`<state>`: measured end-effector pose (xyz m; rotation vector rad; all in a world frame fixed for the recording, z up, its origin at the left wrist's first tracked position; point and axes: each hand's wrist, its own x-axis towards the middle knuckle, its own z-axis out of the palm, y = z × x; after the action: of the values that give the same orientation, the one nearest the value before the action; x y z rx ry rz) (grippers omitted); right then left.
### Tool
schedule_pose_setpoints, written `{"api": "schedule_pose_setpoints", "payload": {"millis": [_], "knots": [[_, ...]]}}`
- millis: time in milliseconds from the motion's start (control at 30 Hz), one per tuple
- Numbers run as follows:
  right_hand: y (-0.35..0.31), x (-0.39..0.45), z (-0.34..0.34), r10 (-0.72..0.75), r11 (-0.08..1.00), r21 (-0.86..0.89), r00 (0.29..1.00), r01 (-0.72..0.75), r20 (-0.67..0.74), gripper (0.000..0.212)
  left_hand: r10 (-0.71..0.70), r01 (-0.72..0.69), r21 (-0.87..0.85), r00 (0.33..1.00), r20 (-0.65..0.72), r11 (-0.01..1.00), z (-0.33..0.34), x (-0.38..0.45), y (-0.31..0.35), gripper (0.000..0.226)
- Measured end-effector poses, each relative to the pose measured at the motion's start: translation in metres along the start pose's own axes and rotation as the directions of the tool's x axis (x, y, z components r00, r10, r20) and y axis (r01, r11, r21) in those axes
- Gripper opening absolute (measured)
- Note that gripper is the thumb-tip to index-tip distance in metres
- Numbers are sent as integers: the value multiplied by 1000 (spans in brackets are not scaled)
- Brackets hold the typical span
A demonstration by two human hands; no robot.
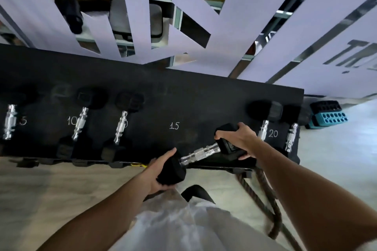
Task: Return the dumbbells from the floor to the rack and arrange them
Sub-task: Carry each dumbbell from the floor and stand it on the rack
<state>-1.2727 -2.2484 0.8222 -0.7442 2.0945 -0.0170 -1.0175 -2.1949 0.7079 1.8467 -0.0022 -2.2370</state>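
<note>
Person is standing at the front edge of the rack (pixel 142 79), holding one dumbbell (pixel 201 154) in both hands over the front edge, toward the rack's right end.

Left hand (pixel 162 171) is cupping the near head from below and the side, fingers curled round it. Right hand (pixel 237 138) is gripping the far head from above, fingers wrapped over its top. Both grips are closed on the dumbbell; the chrome handle between them is bare. Holding by the heads is probably meant to spread the weight and let the person steer the angle while lowering.

Dumbbell is lying skewed, far head raised toward the back right. Whether it is touching the rack surface cannot be told.

The "15" mark (pixel 174 126) is sitting in an open stretch of rack just left of the dumbbell, so that gap looks like its slot. The others are lying with handles running front to back: a left group (pixel 79 123) by "5" and "10", a right pair (pixel 265 128) by "20".

Likely next need: swing the dumbbell parallel to the others.

A rope (pixel 271 206) is trailing on the floor by the right forearm.
</note>
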Motion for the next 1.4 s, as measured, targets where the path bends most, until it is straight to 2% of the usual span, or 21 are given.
{"api": "schedule_pose_setpoints", "payload": {"millis": [67,233,333,500,667,867,1000,1167,1400], "knots": [[-26,14,-10,-32,998,-51,999,31,-5,87,14,-15,-5,1000,-21,1000,8,7,16,96],[-88,49,-18,-123,958,-254,991,133,57,100,47,-35,80,988,-146,996,25,25,46,88],[-121,69,-11,-201,884,-410,975,223,96,105,3,6,60,987,-159,998,31,38,54,84],[-156,92,10,-290,735,-578,935,353,203,106,-67,67,-3,985,-157,998,45,57,47,104],[-168,111,30,-278,672,-626,918,395,281,108,-107,89,-116,981,-160,989,41,74,40,110],[-167,129,49,-248,664,-634,916,397,314,110,-92,54,-151,963,-255,987,34,85,29,93],[-167,136,60,-246,640,-650,911,410,332,111,-101,49,-181,952,-290,982,32,95,22,98],[-176,145,70,-253,614,-660,900,433,355,108,-88,44,-136,937,-339,990,34,100,24,101],[-189,151,86,-261,587,-669,889,456,377,105,-150,107,-189,961,-232,976,26,112,26,89]]}}
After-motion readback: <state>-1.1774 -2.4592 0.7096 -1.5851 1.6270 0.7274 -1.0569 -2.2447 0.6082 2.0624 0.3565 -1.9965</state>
